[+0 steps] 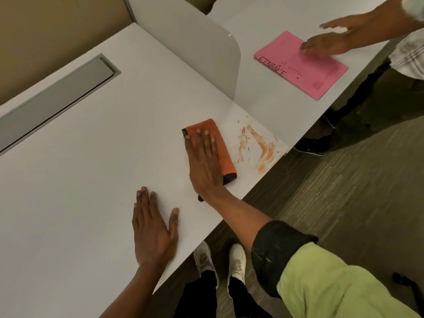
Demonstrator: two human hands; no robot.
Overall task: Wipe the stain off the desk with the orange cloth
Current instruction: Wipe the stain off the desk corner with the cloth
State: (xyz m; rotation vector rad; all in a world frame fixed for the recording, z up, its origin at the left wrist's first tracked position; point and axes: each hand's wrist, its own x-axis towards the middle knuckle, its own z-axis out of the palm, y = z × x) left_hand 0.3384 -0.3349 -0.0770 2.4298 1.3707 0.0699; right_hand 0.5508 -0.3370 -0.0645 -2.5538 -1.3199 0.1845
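Where the white desk (91, 157) meets its front edge, an orange-brown stain (263, 145) is seen smeared, with the folded orange cloth (223, 152) lying just beside it. The cloth is pressed flat under the right hand (203, 164), fingers extended and close together, while the left hand (152, 228) is laid open on bare desk. Being soft and limp, the cloth is judged best driven by flat palm pressure.

Beige wall (34, 31); dark striped carpet (332, 191)
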